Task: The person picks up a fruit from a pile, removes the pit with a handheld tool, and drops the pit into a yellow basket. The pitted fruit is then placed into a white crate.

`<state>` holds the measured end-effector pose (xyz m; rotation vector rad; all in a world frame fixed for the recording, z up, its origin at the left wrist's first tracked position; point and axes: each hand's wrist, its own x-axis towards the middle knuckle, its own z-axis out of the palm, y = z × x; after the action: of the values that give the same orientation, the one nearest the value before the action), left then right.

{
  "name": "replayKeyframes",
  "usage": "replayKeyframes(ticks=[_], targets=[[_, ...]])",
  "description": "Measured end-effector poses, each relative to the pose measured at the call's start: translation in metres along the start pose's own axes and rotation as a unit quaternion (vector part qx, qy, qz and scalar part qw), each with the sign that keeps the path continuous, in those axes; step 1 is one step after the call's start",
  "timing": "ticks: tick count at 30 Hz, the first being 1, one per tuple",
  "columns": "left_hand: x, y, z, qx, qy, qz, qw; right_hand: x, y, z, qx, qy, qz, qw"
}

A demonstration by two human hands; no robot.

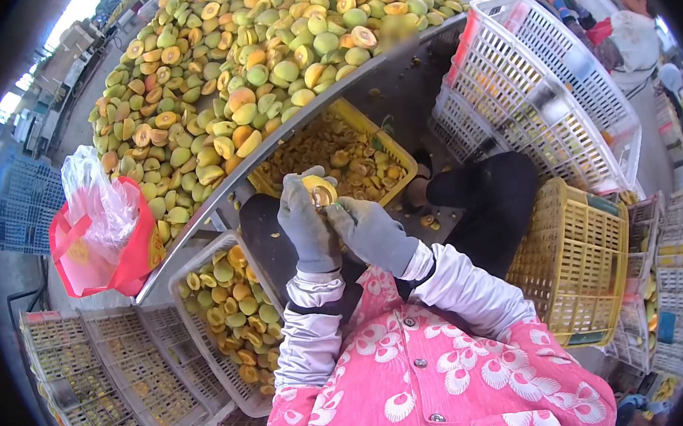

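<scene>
My left hand point(307, 223), in a grey glove, is closed around a yellow fruit half point(320, 187) with its cut side turned up. My right hand point(373, 236), gloved the same way, is closed close beside it. Its fingers hold a small metal tool point(323, 197) whose tip meets the cut face; a bit of green shows by the fingertips, and most of the handle is hidden. Below the hands stands a yellow crate point(402, 157) holding fruit scraps. A pale crate point(189, 265) of fruit halves is by my left arm.
A metal-edged table point(333, 91) heaped with halved fruit point(228, 70) spans the far side. A red bag point(106, 249) hangs at its left corner. White crates point(531, 89) and a yellow crate point(571, 268) stand right; more crates point(108, 380) line the lower left.
</scene>
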<state>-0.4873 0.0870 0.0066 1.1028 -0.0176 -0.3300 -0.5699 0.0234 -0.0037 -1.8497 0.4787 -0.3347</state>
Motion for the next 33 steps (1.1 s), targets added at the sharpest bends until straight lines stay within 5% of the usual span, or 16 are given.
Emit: replayKeyframes(ticks=[3,5,9,11,13,15,16,17,19,23,25,26,31,33], targets=[[0.001,0.0,-0.002,0.023,-0.011,-0.012,1.0,0.0,0.002,-0.003,0.05,-0.029,0.004,0.998],[0.004,0.002,-0.007,0.057,-0.079,-0.02,0.995,0.003,-0.005,-0.009,0.124,-0.121,0.173,0.97],[0.009,0.013,-0.008,0.131,-0.103,-0.014,0.986,0.003,-0.001,-0.007,0.239,-0.165,0.245,0.925],[0.006,0.023,-0.003,0.254,-0.091,-0.018,0.963,0.003,-0.027,-0.027,0.402,-0.295,0.361,0.788],[0.011,0.03,0.005,0.255,-0.11,0.018,0.961,0.009,-0.016,-0.03,0.425,-0.346,0.337,0.765],[0.011,0.042,0.007,0.126,-0.153,-0.14,0.97,0.012,-0.007,-0.034,0.529,-0.431,0.294,0.669],[0.014,0.04,0.003,0.109,-0.2,-0.152,0.962,0.013,-0.004,-0.035,0.56,-0.459,0.274,0.633],[0.02,0.032,0.0,0.108,-0.2,-0.151,0.962,0.013,-0.003,-0.035,0.559,-0.459,0.274,0.634],[0.03,0.011,-0.01,0.372,-0.148,-0.014,0.916,0.008,-0.002,-0.03,0.574,-0.399,0.323,0.637],[0.033,0.001,-0.016,0.36,-0.183,0.05,0.914,0.014,0.01,-0.023,0.586,-0.404,0.333,0.619],[0.036,0.001,-0.013,0.163,-0.191,-0.116,0.961,0.025,0.013,-0.02,0.623,-0.451,0.322,0.552],[0.036,-0.008,-0.021,0.028,-0.195,-0.198,0.96,0.025,0.014,-0.018,0.612,-0.44,0.309,0.58],[0.054,-0.018,-0.028,0.127,-0.182,-0.186,0.957,0.042,0.038,-0.011,0.635,-0.441,0.333,0.54],[0.07,-0.032,-0.038,-0.03,-0.12,-0.218,0.968,0.054,0.041,-0.004,0.634,-0.431,0.321,0.556]])
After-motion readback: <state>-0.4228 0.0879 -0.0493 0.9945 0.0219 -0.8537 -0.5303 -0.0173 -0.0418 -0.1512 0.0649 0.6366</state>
